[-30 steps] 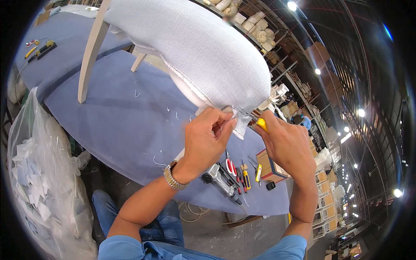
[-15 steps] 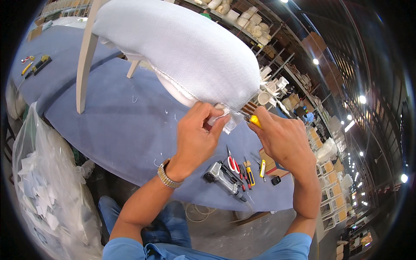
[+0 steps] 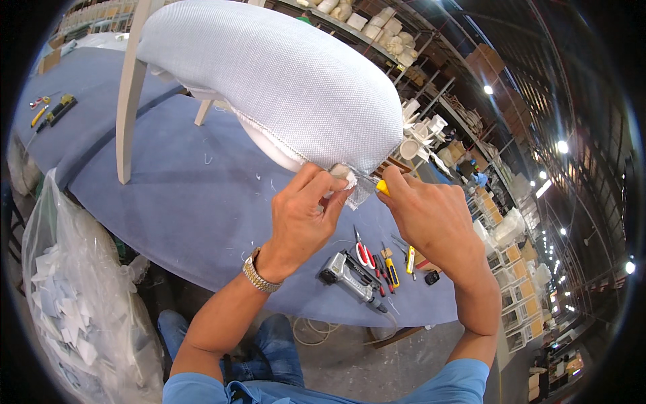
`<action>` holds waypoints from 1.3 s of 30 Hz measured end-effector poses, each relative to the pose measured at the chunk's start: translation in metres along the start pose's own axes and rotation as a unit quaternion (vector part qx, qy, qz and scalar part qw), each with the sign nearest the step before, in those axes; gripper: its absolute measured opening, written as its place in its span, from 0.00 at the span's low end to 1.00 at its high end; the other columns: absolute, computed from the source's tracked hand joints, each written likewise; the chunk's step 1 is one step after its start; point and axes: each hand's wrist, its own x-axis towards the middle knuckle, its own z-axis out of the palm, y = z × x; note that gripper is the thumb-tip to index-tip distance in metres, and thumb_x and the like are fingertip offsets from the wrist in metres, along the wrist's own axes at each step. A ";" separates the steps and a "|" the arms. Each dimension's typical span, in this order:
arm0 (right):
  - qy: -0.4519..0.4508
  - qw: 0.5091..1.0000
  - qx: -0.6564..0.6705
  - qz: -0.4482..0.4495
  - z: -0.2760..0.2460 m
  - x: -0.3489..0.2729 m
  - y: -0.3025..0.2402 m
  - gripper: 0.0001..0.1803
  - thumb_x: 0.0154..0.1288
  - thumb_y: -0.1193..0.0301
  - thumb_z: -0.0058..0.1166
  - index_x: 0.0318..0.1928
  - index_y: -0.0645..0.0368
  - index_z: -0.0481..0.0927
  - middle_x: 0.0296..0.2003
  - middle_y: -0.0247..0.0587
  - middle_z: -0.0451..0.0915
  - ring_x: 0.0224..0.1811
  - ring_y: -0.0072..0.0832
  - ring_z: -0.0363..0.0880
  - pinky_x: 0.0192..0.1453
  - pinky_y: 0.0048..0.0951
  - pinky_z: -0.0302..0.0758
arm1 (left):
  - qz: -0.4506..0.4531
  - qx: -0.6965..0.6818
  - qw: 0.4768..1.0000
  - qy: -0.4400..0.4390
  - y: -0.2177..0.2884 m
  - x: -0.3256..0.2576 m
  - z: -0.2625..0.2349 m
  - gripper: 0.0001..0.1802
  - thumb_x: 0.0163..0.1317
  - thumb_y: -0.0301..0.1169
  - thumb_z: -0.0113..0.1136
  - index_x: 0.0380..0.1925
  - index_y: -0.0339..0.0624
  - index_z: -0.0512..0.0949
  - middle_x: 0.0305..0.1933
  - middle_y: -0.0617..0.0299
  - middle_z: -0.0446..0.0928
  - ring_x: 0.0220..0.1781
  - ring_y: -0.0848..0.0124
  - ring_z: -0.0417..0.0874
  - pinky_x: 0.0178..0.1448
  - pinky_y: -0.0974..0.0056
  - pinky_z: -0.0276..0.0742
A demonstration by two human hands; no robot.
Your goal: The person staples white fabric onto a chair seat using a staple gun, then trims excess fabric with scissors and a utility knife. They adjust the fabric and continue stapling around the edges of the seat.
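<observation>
A chair covered in pale grey woven fabric (image 3: 282, 81) lies tipped on the blue-covered table, its wooden leg (image 3: 128, 114) standing at the left. My left hand (image 3: 306, 209), with a metal watch on the wrist, pinches a loose flap of the fabric (image 3: 360, 190) at the chair's lower corner. Closed around a yellow utility knife (image 3: 383, 187), my right hand (image 3: 434, 219) is just right of that flap. The knife's metal end points left and meets the fabric by my left fingertips; its very tip is hard to make out.
On the table (image 3: 168, 209) below my hands lie a staple gun (image 3: 350, 279), red-handled scissors (image 3: 364, 254), several hand tools and another yellow knife (image 3: 410, 259). A clear plastic bag of scraps (image 3: 81, 310) stands at the left. Stacked shelves (image 3: 377, 30) are behind.
My right hand and the knife have shifted slightly left, closer to my left fingers. My left hand keeps its pinch on the flap. The whole view has shifted a little.
</observation>
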 end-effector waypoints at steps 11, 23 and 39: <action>-0.025 1.000 -0.012 0.007 -0.003 -0.006 0.003 0.06 0.69 0.71 0.49 0.38 0.58 0.68 0.23 0.42 0.79 0.22 0.41 0.83 0.24 0.39 0.74 | 0.050 0.002 0.998 -0.033 -0.001 0.005 -0.007 0.07 0.56 0.18 0.70 0.32 0.35 0.80 0.28 0.60 0.77 0.26 0.75 0.76 0.30 0.70 0.72; 0.000 1.000 0.003 0.010 0.007 -0.012 0.010 0.13 0.73 0.62 0.51 0.38 0.57 0.67 0.22 0.41 0.79 0.22 0.42 0.80 0.23 0.40 0.69 | 0.050 0.011 0.998 -0.044 0.007 -0.003 -0.014 0.09 0.54 0.17 0.70 0.32 0.34 0.79 0.29 0.57 0.78 0.27 0.73 0.77 0.30 0.70 0.72; 0.099 0.993 0.048 -0.032 0.064 -0.010 0.034 0.11 0.70 0.65 0.55 0.38 0.57 0.68 0.25 0.42 0.80 0.25 0.41 0.83 0.26 0.39 0.75 | 0.053 0.057 0.996 -0.045 0.012 -0.013 -0.026 0.08 0.56 0.17 0.68 0.34 0.35 0.79 0.30 0.57 0.80 0.28 0.72 0.78 0.33 0.69 0.74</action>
